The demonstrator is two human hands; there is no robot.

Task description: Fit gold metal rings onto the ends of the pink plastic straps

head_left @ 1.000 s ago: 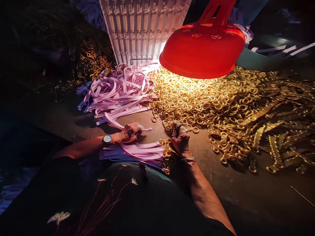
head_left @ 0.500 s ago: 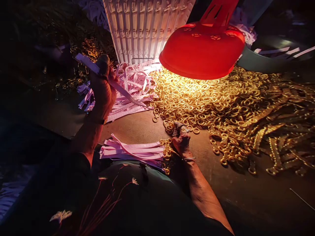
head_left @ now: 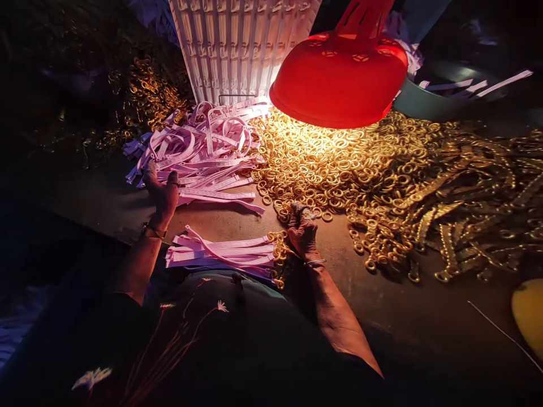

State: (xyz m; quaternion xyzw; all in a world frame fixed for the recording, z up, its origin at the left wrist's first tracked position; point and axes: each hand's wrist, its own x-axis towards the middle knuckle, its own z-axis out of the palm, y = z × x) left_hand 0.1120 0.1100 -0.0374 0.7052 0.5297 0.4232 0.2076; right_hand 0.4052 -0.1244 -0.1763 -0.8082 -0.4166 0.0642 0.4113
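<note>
My left hand is at the near left edge of a loose heap of pink straps. Its thumb and fingers are apart, with wrapped fingertips against the strap ends. My right hand is closed at the near edge of a big pile of gold rings. Wrapping covers its fingertips, and what it pinches is too small to make out. Between my hands, close to my body, lies a neat bundle of pink straps with gold rings at their right ends.
A red lamp hangs low over the rings. Behind the straps stands a pale ribbed panel. Gold strips with rings lie to the right, near a thin rod and a yellow object. More gold pieces sit at back left.
My left hand has come down from above the heap and let go of the raised strap, which now lies with the others. My right hand stays closed beside the rings. The view has shifted slightly.
</note>
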